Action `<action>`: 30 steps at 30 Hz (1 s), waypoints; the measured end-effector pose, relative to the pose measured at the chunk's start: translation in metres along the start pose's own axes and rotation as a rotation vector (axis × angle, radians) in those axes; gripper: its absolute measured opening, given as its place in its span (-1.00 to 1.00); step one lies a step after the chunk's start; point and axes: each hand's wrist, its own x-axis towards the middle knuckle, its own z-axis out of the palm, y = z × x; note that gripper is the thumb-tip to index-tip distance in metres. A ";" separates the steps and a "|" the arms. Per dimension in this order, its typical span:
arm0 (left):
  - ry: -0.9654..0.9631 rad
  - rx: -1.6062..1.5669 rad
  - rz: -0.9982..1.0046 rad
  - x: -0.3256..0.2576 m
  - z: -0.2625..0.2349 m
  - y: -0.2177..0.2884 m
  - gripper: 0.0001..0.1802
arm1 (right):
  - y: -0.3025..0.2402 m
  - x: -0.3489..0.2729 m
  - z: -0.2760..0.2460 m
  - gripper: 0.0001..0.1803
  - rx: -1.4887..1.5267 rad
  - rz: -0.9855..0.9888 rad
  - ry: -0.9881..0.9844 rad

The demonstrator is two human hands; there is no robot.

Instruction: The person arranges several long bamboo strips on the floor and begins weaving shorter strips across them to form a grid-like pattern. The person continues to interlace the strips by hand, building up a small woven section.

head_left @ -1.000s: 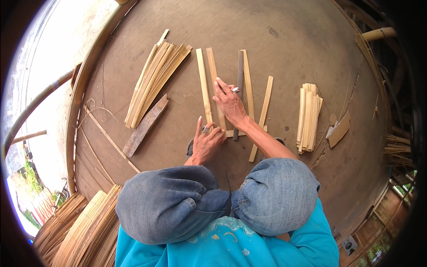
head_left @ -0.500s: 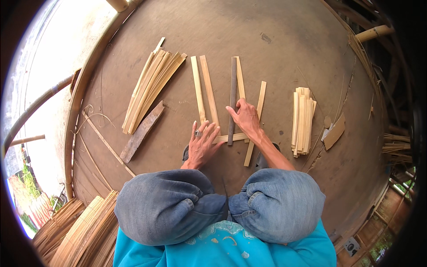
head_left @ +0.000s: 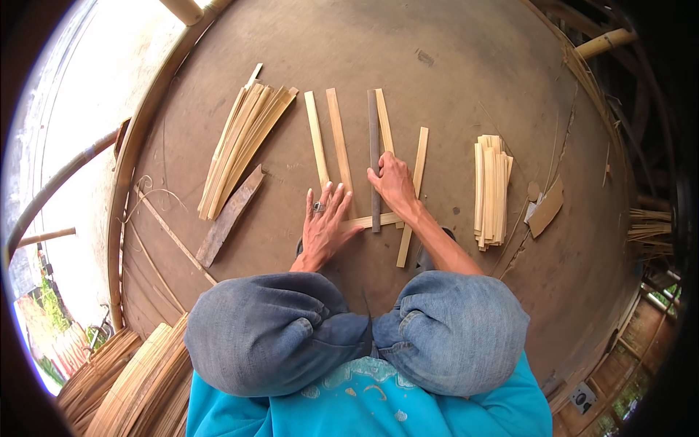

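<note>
Wooden strips (head_left: 338, 135) are set out on the floor (head_left: 451, 65) right in front of the person, so picture a clock face centred between the two hands, with 12 pointing straight away from the body. Two pale ones reach up toward 11, side by side with a gap between them, and their near ends run in under the left hand (head_left: 325, 227). That hand is spread out flat, palm down, with a ring (head_left: 319, 207) on one finger, not gripping anything that I can see. Up toward 12 there's a dark strip (head_left: 373, 131), with another pale strip (head_left: 384, 116) just beside it on the 1 o'clock side. The right hand (head_left: 395, 182) is on that pair, fingers curled and thumb against the dark one, but I honestly can't tell whether it's pinching or just pressing. Near end of the dark strip lies over a crosswise strip (head_left: 360, 221), and a separate pale slat (head_left: 419, 167) slants from 1 down to 5. As for the rest: fanned bundle (head_left: 247, 149) at 10, rough board (head_left: 229, 218) at 9, neat bundle (head_left: 492, 191) at 3, a bit of cardboard (head_left: 546, 209) further out at 3, and a much bigger stack (head_left: 138, 379) off at 8, just beside the person's jeans (head_left: 269, 335).
</note>
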 end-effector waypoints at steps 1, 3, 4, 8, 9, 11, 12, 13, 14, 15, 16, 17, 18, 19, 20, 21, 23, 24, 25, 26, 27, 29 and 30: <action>0.009 0.000 0.001 0.000 -0.001 0.000 -0.02 | -0.001 0.001 0.000 -0.68 -0.005 -0.009 0.006; 0.028 0.000 0.005 -0.001 -0.001 0.000 -0.01 | 0.000 0.003 0.001 -0.68 0.005 -0.027 0.020; 0.025 -0.006 0.001 0.000 -0.001 0.001 -0.01 | 0.002 0.004 0.003 -0.68 0.020 -0.037 0.028; 0.026 -0.007 -0.005 -0.001 -0.004 0.001 0.00 | -0.004 0.008 0.007 -0.68 0.042 -0.050 0.020; 0.031 0.003 -0.007 -0.002 -0.005 -0.001 0.00 | -0.009 0.010 0.008 -0.68 0.042 -0.062 0.015; 0.021 -0.003 -0.007 -0.001 -0.003 0.000 0.01 | -0.008 0.011 0.008 -0.68 0.025 -0.065 0.012; 0.017 -0.005 -0.008 -0.001 -0.002 0.000 0.01 | -0.008 0.012 0.008 -0.68 0.016 -0.068 0.013; 0.013 -0.015 -0.005 -0.001 -0.001 0.000 0.01 | -0.008 0.013 0.009 -0.68 0.008 -0.071 0.015; 0.008 -0.024 -0.002 -0.001 0.000 0.000 0.00 | -0.008 0.013 0.009 -0.68 0.000 -0.075 0.016; 0.004 -0.031 -0.002 -0.001 0.001 0.000 0.00 | -0.009 0.014 0.009 -0.68 0.003 -0.072 0.014; 0.006 -0.030 0.000 -0.001 0.000 0.000 0.00 | -0.010 0.014 0.010 -0.68 0.007 -0.071 0.012; 0.008 -0.030 0.001 -0.001 0.001 -0.001 0.00 | -0.010 0.015 0.010 -0.67 0.010 -0.069 0.010; 0.010 -0.030 0.003 -0.001 0.001 -0.001 0.00 | -0.011 0.015 0.010 -0.67 0.010 -0.078 0.024; 0.010 -0.031 0.002 -0.001 0.000 -0.001 0.00 | -0.011 0.015 0.011 -0.67 0.010 -0.087 0.036; 0.010 -0.032 0.000 -0.002 0.000 -0.001 0.00 | -0.012 0.014 0.011 -0.68 0.010 -0.095 0.049; 0.009 -0.033 -0.001 -0.002 0.000 -0.002 0.00 | -0.012 0.014 0.012 -0.68 0.008 -0.089 0.046; 0.009 -0.035 -0.003 -0.001 0.001 -0.001 0.00 | -0.013 0.014 0.011 -0.67 0.002 -0.076 0.043; 0.008 -0.035 -0.004 -0.001 0.001 -0.001 0.00 | -0.013 0.014 0.012 -0.67 0.002 -0.062 0.038; 0.008 -0.032 -0.003 -0.001 0.001 -0.001 0.00 | -0.013 0.014 0.012 -0.67 0.002 -0.049 0.033; 0.007 -0.029 -0.003 -0.001 0.001 -0.001 0.01 | -0.012 0.014 0.012 -0.67 0.002 -0.036 0.028; 0.006 -0.025 -0.002 -0.001 0.002 -0.001 0.01 | -0.012 0.015 0.012 -0.67 0.004 -0.033 0.030; 0.004 -0.023 -0.003 -0.001 0.001 0.000 0.01 | -0.012 0.014 0.012 -0.66 0.007 -0.026 0.032; 0.003 -0.023 -0.003 0.000 0.001 0.000 0.00 | -0.012 0.014 0.012 -0.66 0.004 -0.023 0.033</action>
